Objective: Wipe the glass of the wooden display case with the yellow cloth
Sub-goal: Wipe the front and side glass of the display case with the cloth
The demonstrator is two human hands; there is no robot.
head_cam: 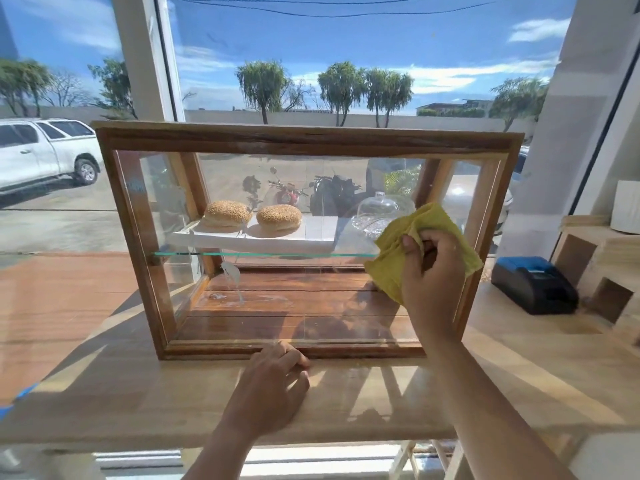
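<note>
The wooden display case [304,138] stands on a light wooden counter [138,403], its front glass [277,306] facing me. My right hand [431,275] grips the crumpled yellow cloth [440,220] and presses it against the right part of the glass. My left hand [273,386] rests flat on the counter with its fingertips touching the case's bottom frame. Inside, two sesame buns [278,217] lie on a white board on a glass shelf, beside a clear glass dome [379,206]. A white smear [232,271] marks the lower left glass.
A black and blue receipt printer [533,285] sits on the counter right of the case, with light wooden boxes [602,268] behind it. A big window behind the case shows a parking lot with a white pickup [45,150] and motorbikes.
</note>
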